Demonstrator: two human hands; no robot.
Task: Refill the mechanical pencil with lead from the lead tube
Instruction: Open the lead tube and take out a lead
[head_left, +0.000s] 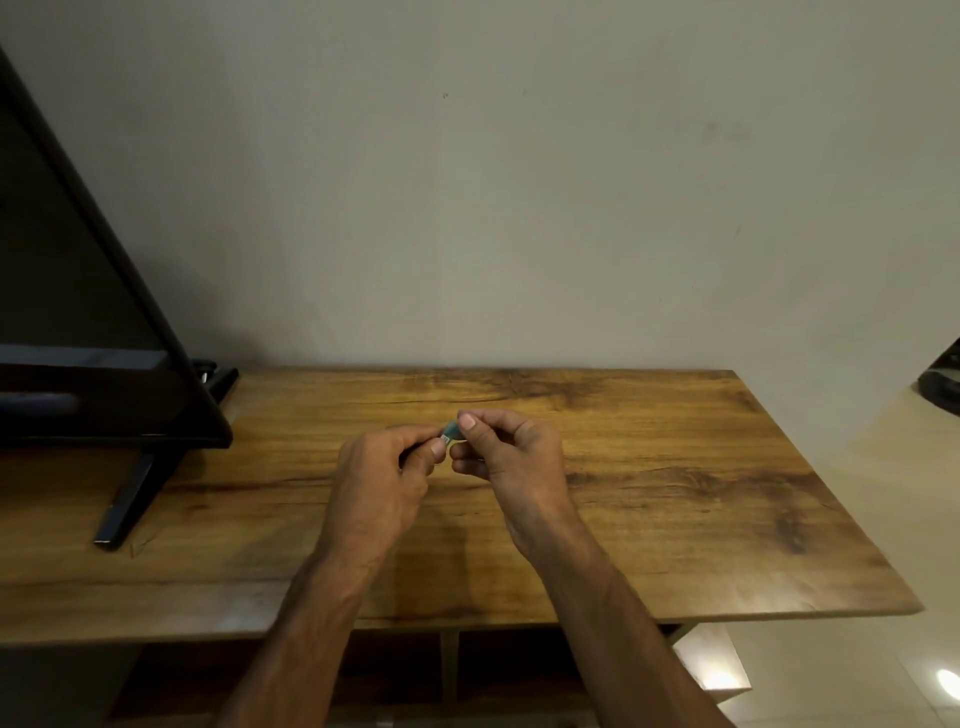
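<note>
Both hands meet above the middle of the wooden table (649, 467). A small teal-blue lead tube (450, 431) with a white label shows between the fingertips. My left hand (382, 475) pinches its near end between thumb and forefinger. My right hand (511, 457) pinches its far end from the right, thumb on top. Most of the tube is hidden by the fingers. A dark sliver shows inside my left fist, too hidden to identify. No mechanical pencil is clearly visible.
A black flat screen (88, 312) on angled feet (132, 499) stands at the table's left end. A plain wall rises behind the table. A dark object (940, 384) sits at the far right edge. Open shelves (452, 670) lie under the tabletop.
</note>
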